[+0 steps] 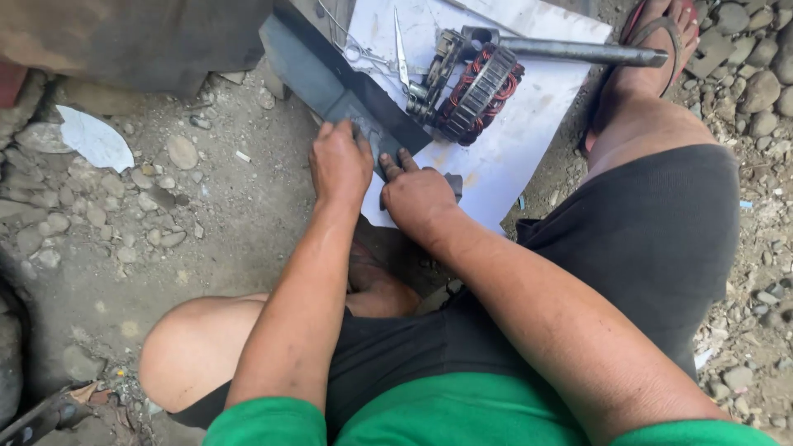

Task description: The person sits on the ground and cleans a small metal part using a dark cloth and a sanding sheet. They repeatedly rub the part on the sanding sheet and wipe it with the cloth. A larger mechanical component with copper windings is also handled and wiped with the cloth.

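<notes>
My left hand (339,162) presses flat on a dark grey sheet strip (318,74) that lies across a white sheet (529,124) on the ground. My right hand (417,194) sits just beside it, index finger stretched onto the strip's near end, with a small dark object (453,183) at its knuckles; whether the hand grips it I cannot tell. Farther up the white sheet lies a round stator with copper windings (479,92), a metal hammer-like bar (578,51) and scissors (396,51).
Gravel and dirt ground surrounds me. My knees and black shorts fill the lower frame, with my sandalled foot (657,37) at the top right. A white shard (95,139) lies at the left. A rusty box (132,33) stands at the top left.
</notes>
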